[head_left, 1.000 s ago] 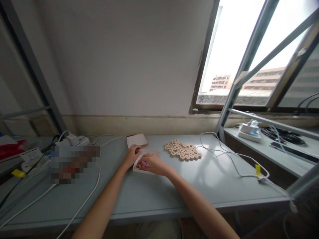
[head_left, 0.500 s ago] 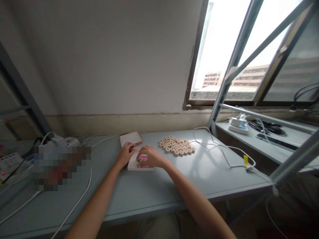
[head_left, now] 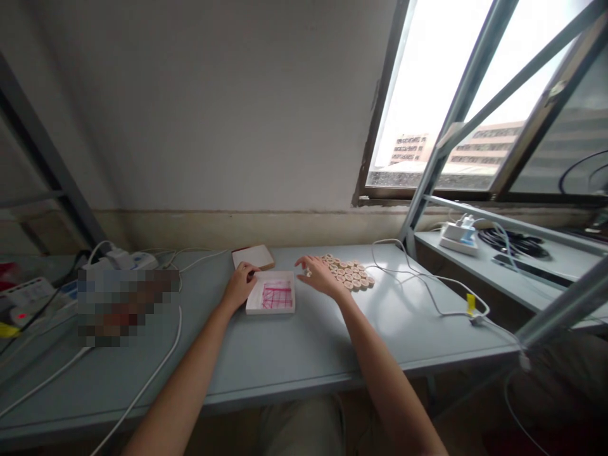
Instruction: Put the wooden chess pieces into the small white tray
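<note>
A shallow white box [head_left: 253, 311] sits on the desk with its inside facing up. Within it lies a flat sheet with pink grid lines [head_left: 277, 296]. My left hand [head_left: 239, 285] is at the box's back left corner, fingers curled on the edge. To the right of the box, my right hand [head_left: 319, 276] hovers with fingers apart, at the left side of a cluster of round wooden chess pieces [head_left: 351, 275]. It covers part of the cluster, and no piece shows clearly in its grasp.
A box lid [head_left: 254, 256] lies behind the box, near the wall. White cables [head_left: 430, 277] loop over the right of the desk [head_left: 285, 354]. At the left are a power strip [head_left: 128, 258], another cable [head_left: 161, 361] and a blurred-out patch [head_left: 128, 307].
My right hand has left the inside of the box and moved right to the wooden pieces, uncovering the pink-lined sheet. My left hand stays at the box. The view has shifted slightly.
</note>
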Demonstrator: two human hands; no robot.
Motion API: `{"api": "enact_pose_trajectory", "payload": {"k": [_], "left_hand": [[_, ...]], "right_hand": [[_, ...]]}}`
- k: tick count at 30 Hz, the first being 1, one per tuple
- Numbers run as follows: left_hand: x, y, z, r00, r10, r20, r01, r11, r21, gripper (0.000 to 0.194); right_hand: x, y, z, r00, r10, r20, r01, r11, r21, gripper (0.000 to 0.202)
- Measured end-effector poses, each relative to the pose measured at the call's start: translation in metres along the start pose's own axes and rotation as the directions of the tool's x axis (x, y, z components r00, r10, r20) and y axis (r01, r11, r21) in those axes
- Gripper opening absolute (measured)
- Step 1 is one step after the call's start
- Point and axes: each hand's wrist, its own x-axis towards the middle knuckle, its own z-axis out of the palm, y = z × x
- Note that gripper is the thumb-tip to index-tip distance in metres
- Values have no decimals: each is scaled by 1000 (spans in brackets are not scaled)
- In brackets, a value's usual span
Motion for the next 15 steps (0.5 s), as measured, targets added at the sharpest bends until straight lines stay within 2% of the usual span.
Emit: {"api": "enact_pose_trajectory", "payload": {"k": [3,6,11,15], "left_hand": [[0,3,0,1000,16,5,-16,1000,-6,19],[0,5,1,999,41,14,-41,999,-14,14],[1,4,3,998,46,31,-45,998,-38,13],[0,2,2,999,34,37,-33,999,-29,12]], "right_hand": [[4,-27,16,987,-160,-11,160,986,42,29],[4,-39,32,962,-245,121,240,969,57,34],[4,-37,38,949,-204,240,179,976,122,32],[7,-40,21,948,-187,259,143,973,182,9]]}}
